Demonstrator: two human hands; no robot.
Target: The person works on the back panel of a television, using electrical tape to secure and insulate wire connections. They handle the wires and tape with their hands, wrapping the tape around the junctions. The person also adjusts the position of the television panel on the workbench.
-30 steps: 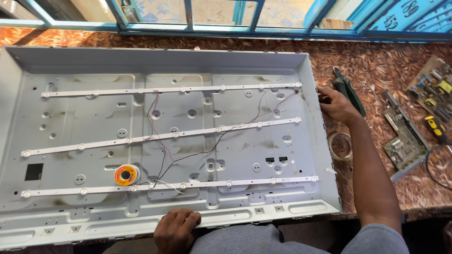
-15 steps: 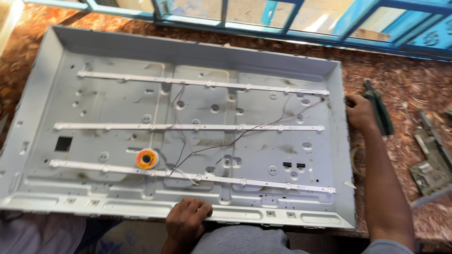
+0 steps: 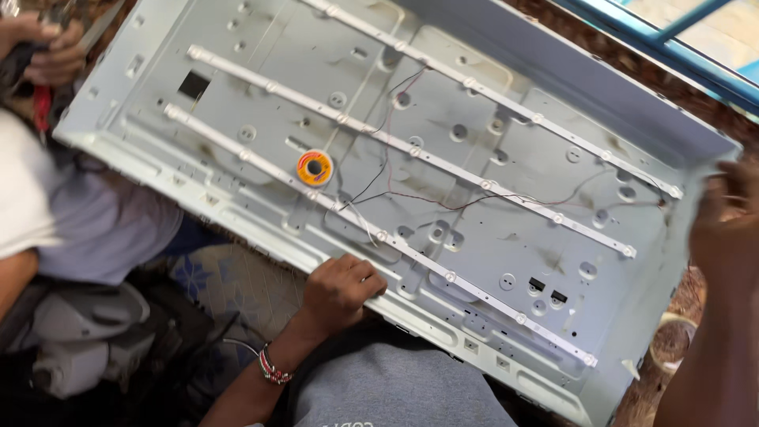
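Between the two hands: large shallow white sheet-metal back panel (image 3: 443, 103), raised rim all round, tilted. Left hand (image 3: 341, 290) grips its near edge, fingers curled over the rim. Right hand (image 3: 727, 225) closed on the far-right corner; grip partly cut off by the frame. Inside the panel: three long white light strips (image 3: 411, 150) running parallel; one orange-and-yellow solder spool (image 3: 315, 168), just beyond the left hand; thin red and black wires (image 3: 443, 202) trailing between the strips. Another person's hand (image 3: 55, 55) at the panel's far-left corner.
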